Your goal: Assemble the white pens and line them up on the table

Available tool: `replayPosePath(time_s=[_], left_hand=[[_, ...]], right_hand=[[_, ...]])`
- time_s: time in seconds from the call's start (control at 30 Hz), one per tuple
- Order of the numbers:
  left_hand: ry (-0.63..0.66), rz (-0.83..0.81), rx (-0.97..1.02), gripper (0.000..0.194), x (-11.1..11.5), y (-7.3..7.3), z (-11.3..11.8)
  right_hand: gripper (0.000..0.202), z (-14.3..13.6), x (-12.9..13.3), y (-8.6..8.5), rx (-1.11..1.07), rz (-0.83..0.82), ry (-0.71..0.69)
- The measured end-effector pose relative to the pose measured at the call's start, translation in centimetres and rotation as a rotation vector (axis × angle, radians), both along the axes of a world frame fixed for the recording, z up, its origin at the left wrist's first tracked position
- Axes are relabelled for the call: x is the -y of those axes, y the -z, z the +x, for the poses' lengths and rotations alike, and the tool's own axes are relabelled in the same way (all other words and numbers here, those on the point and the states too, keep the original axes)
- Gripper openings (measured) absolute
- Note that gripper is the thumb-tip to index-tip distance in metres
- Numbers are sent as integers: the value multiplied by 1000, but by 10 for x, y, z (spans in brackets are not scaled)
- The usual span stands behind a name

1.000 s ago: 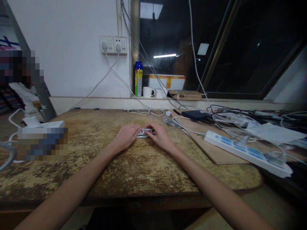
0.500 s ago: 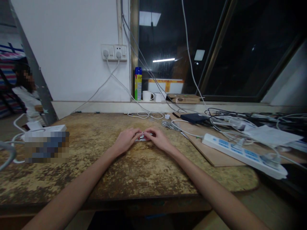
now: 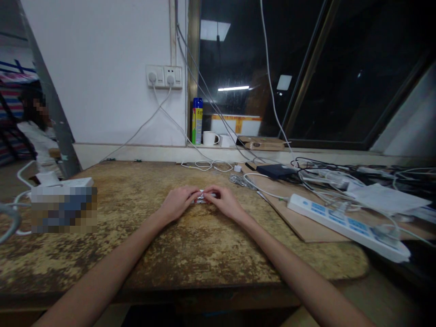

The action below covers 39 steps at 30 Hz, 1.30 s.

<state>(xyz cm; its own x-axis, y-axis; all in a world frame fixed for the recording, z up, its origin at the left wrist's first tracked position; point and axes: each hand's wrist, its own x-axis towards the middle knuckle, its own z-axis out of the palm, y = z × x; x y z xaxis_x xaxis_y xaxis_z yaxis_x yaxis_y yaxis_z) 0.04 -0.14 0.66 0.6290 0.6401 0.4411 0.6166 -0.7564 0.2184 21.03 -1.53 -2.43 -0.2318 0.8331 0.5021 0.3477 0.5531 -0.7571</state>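
Observation:
Both of my arms reach forward over the worn wooden table (image 3: 204, 245). My left hand (image 3: 177, 203) and my right hand (image 3: 223, 202) meet near the middle, their fingers closed on a small, shiny, silvery-white object (image 3: 201, 199) close to the tabletop. Fingers cover most of it, and its kind cannot be made out. The fingertips of the two hands are almost touching above it. A little beyond my right hand lies a crumpled silvery bundle (image 3: 240, 180).
A white power strip (image 3: 347, 227) lies on a brown board (image 3: 289, 213) at right, among tangled cables and a dark flat box (image 3: 275, 171). A white mug (image 3: 210, 138) and a spray can (image 3: 197, 121) stand on the sill. A person (image 3: 36, 131) is at far left.
The view has tilted slightly, so the scene sits a little lower. My hands stay on the small object; their fingers have shifted slightly, and the reddish patch seen earlier is no longer visible.

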Motion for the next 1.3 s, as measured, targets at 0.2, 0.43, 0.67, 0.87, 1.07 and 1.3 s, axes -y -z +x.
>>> replayPosePath(time_s=[0.2,0.43,0.67,0.87,1.07,1.3], left_hand=[[-10,0,-14,42,-1,0,0],[-12,-47,-15,45,-3,2,-1],[13,-45,-1,45,-2,1,0],[-15,-76,10,44,-9,6,-4],[71,-103,156,33,-8,3,-5],[128,-86,210,29,-15,3,-9]], right_hand=[[21,-1,1,0,-5,42,10],[16,0,7,-5,65,87,10],[20,0,7,-6,34,36,4],[16,3,-1,-2,23,122,62],[22,5,-7,0,-197,-99,50],[26,10,-10,-1,-279,-130,112]])
